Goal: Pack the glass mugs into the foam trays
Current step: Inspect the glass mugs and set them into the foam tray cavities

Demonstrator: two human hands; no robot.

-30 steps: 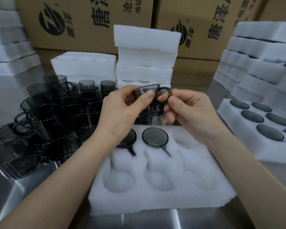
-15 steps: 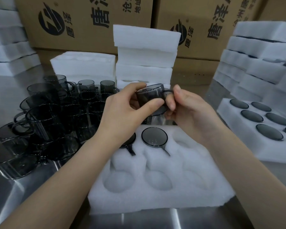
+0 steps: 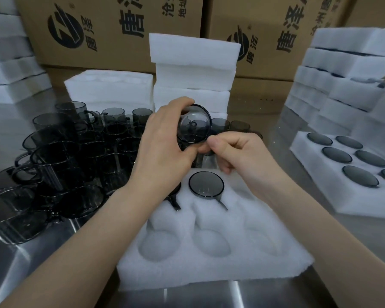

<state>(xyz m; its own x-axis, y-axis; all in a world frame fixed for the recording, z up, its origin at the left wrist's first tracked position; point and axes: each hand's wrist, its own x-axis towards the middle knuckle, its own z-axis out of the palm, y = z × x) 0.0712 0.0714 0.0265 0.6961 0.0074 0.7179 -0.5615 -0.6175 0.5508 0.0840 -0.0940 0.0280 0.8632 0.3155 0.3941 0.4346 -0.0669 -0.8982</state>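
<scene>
**Glass mug held end-on over foam tray at packing bench**

Two bare forearms reach in from the near edge of a steel worktop (image 3: 209, 296) and meet above the far side of a white foam tray (image 3: 209, 270). The left hand (image 3: 162, 150) is raised with the wrist bent. Its fingers curl round the wall of a dark glass mug (image 3: 195, 126), index finger over the top and thumb beneath, so that one round end faces the camera. The right hand (image 3: 238, 152) sits slightly lower, knuckles up and fingers folded in, with the thumb tip against the mug's lower edge. It appears to pinch the handle there, though glass and fingers hide the exact contact.

The tray lies at the middle of the worktop's near edge. In its far row a packed mug (image 3: 206, 184) sits base up in a pocket, its handle pointing toward the near edge. A second handle (image 3: 173, 202) shows just to its left, and the left wrist covers that mug's body. The nearer pockets are open foam.

Loose mugs (image 3: 60, 156) stand crowded together toward the left edge. By the right edge a filled tray (image 3: 309, 174) shows round mug bases (image 3: 336, 154) in rows. Foam stacks (image 3: 193, 70) rise along the far edge, with printed cardboard cartons (image 3: 111, 30) behind them.
</scene>
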